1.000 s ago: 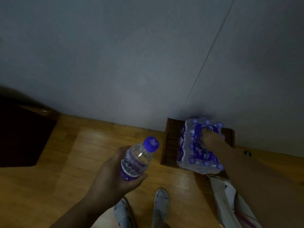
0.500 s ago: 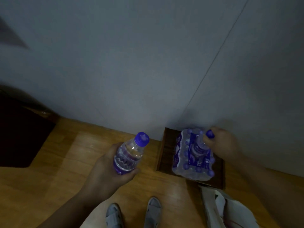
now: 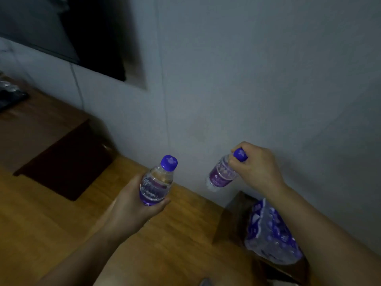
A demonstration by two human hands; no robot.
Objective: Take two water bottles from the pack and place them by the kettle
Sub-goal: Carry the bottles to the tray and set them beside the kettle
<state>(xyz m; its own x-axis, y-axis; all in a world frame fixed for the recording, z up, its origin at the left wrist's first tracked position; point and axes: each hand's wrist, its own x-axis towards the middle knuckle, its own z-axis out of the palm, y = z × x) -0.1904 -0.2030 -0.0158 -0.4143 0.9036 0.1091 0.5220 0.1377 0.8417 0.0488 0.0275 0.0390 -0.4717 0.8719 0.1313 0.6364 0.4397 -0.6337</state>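
Observation:
My left hand (image 3: 132,205) grips a clear water bottle (image 3: 157,181) with a purple cap and label around its body, held nearly upright. My right hand (image 3: 257,168) holds a second water bottle (image 3: 220,175) by its purple cap, so it hangs tilted in the air in front of the wall. The shrink-wrapped pack of bottles (image 3: 270,232) lies below my right forearm on a dark wooden stand (image 3: 233,219) against the wall. No kettle shows in view.
A dark wooden desk (image 3: 37,124) stands at the left against the grey wall, with dark objects (image 3: 10,93) at its far left end. A black screen (image 3: 61,32) hangs above it. Wooden floor (image 3: 51,223) spreads below.
My right hand has lifted the second bottle out of the pack and raised it up and left. The view has swung left, so the pack now sits lower right and the desk shows.

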